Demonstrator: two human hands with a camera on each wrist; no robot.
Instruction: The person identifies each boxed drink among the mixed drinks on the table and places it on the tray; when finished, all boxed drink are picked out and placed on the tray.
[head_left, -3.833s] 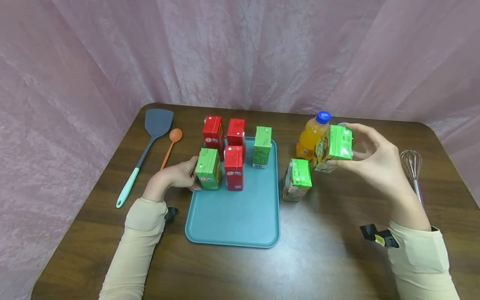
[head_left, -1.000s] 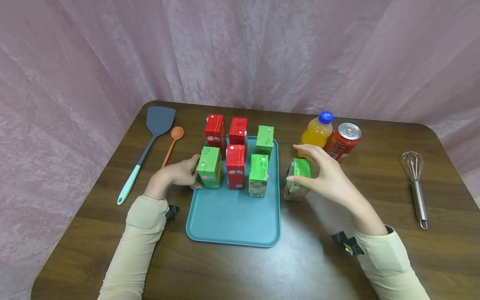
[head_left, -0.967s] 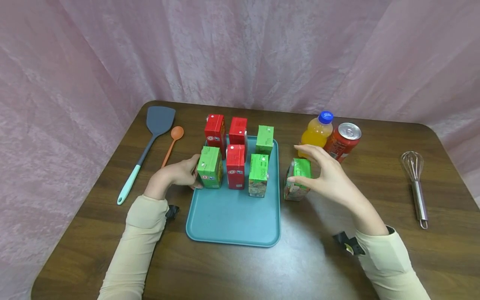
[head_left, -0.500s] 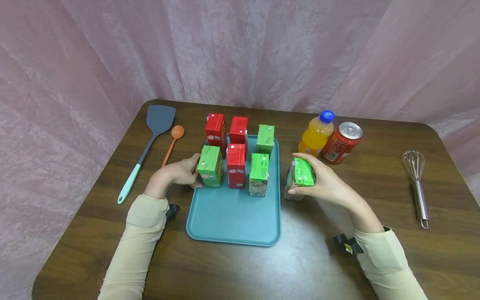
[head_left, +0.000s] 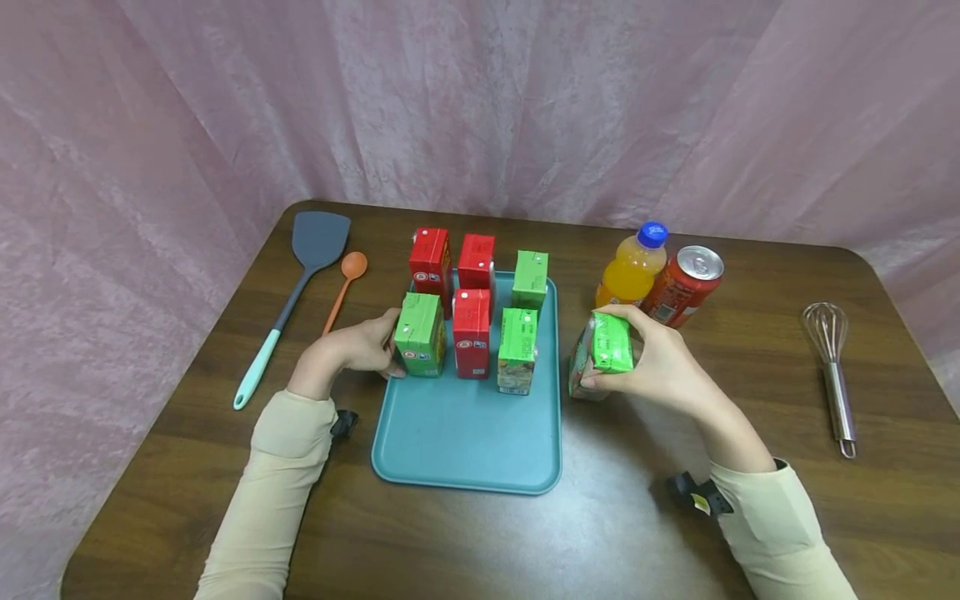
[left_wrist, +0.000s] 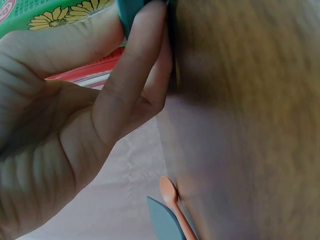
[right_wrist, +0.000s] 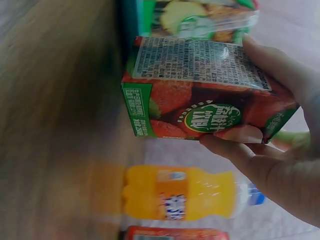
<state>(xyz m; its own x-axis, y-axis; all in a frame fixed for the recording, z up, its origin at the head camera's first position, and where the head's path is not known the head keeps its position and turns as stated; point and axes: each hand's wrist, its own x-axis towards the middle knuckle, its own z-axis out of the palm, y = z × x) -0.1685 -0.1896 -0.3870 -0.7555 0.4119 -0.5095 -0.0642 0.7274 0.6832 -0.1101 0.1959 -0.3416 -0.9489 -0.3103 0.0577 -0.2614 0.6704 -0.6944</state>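
My left hand (head_left: 358, 346) pinches the left rim of a teal tray (head_left: 472, 442) between thumb and fingers; the left wrist view shows the tray's edge (left_wrist: 129, 15) there. Right of the tray, my right hand (head_left: 663, 362) grips a juice box (head_left: 612, 343) with a green top, thumb on the near side and fingers on the far side. Strawberry pictures cover that juice box (right_wrist: 200, 107) in the right wrist view, and it leans slightly. On the tray stand red cartons (head_left: 471, 342) and green cartons, one green carton (head_left: 420, 337) right beside my left hand.
An orange drink bottle (head_left: 630, 271) and a red can (head_left: 684, 287) stand behind my right hand. A whisk (head_left: 834, 375) lies at the far right. On the left lie a grey spatula (head_left: 300, 283) and an orange spoon (head_left: 345, 283). A pink curtain (head_left: 480, 108) hangs behind the table.
The green-topped box my right hand carried earlier now stands on the tray. That hand has moved left and closed round the second box, tipping it slightly. My left hand stays put.
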